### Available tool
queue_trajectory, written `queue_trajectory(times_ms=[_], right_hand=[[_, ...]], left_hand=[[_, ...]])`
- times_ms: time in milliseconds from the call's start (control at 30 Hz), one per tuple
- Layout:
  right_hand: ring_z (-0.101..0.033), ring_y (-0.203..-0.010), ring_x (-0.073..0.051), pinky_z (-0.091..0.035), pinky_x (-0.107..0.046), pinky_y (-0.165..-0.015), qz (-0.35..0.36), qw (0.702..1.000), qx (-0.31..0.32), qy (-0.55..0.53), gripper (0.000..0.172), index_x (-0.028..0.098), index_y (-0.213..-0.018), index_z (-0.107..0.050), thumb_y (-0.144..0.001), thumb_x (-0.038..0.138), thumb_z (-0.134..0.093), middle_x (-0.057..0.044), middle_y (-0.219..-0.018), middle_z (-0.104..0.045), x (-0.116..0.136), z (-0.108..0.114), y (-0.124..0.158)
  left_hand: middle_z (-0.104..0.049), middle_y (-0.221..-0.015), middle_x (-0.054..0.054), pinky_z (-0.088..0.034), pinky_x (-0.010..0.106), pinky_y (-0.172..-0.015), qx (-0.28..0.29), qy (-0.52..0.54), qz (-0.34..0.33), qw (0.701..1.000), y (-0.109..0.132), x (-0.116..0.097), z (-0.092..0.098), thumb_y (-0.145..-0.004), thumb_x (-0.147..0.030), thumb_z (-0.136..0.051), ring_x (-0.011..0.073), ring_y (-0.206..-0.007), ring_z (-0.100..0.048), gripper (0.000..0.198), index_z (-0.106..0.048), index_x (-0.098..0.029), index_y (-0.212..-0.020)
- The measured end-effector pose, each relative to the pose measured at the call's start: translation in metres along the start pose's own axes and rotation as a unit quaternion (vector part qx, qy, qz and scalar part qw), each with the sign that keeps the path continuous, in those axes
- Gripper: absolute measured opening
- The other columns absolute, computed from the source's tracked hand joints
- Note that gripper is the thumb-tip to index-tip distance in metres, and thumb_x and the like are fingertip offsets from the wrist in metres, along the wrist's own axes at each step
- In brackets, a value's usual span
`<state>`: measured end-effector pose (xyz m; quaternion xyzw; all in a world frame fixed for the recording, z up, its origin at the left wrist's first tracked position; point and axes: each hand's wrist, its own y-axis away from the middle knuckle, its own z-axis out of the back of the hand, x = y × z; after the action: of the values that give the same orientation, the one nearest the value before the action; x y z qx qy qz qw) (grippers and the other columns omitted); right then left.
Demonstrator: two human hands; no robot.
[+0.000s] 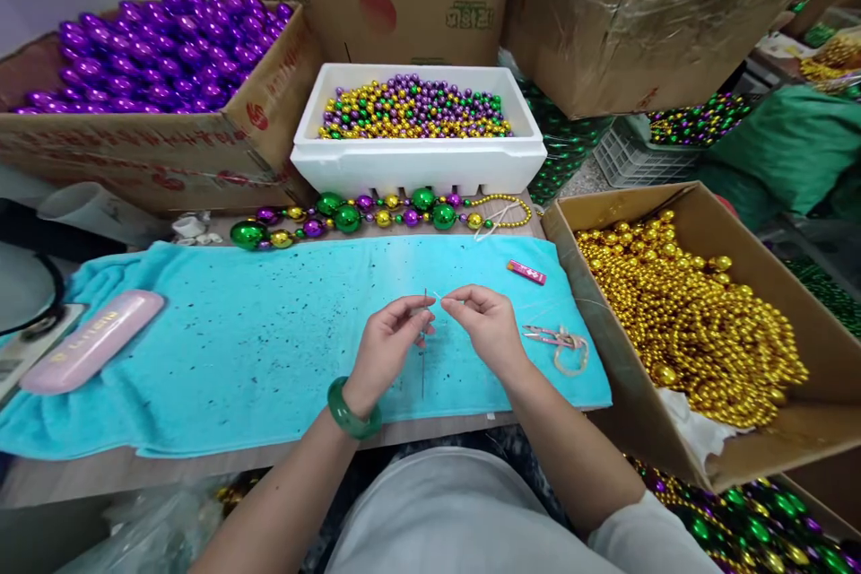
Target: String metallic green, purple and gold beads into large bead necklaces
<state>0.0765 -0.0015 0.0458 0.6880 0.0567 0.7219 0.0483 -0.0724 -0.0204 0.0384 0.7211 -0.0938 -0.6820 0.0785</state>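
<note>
Over the turquoise towel [282, 359], my left hand [396, 336] pinches a long thin needle [423, 368] held upright, its top rising past the fingertips. Close beside it, my right hand [481, 318] has thumb and forefinger pressed on the end of a fine whitish thread [437, 295] near the needle's top. Whether the thread passes through the needle's eye is too small to tell. A green bangle [353, 413] circles my left wrist. Right of my right hand lie small thread snips [548, 336] with a loop of cord, and a pink lighter [526, 272].
A string of large green, purple and gold beads [346, 217] lies behind the towel, before a white foam box [417, 163] of small beads. Cardboard boxes hold purple beads [161, 54] at left and gold bead strings [713, 332] at right. A pink case [94, 341] rests on the left.
</note>
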Motion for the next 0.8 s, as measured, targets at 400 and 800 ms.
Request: queue_trajectory(times_ms=[400,800], right_hand=[[-0.058,-0.083,-0.018,-0.044,-0.023,-0.051,0.038,0.998,-0.041,-0.036,0.009,0.018,-0.062,-0.056,-0.067,0.026,-0.058,-0.005,-0.087,-0.06,-0.007,-0.013,0.011],[-0.06,-0.071,-0.015,-0.05,-0.028,-0.064,0.024,0.993,-0.045,-0.105,0.005,0.019,-0.057,-0.055,-0.06,0.019,-0.059,-0.001,-0.074,-0.062,-0.006,-0.018,0.013]], left_hand=[[-0.073,-0.088,0.006,-0.051,0.022,-0.054,-0.024,-0.04,-0.031,0.998,0.004,0.013,-0.005,-0.071,-0.035,-0.069,0.0132,-0.066,-0.064,0.03,-0.07,-0.015,-0.094],[-0.073,-0.087,0.004,-0.052,0.023,-0.06,-0.026,-0.083,-0.081,0.993,0.006,0.021,-0.004,-0.077,-0.031,-0.064,0.0137,-0.069,-0.065,0.022,-0.071,-0.018,-0.094]])
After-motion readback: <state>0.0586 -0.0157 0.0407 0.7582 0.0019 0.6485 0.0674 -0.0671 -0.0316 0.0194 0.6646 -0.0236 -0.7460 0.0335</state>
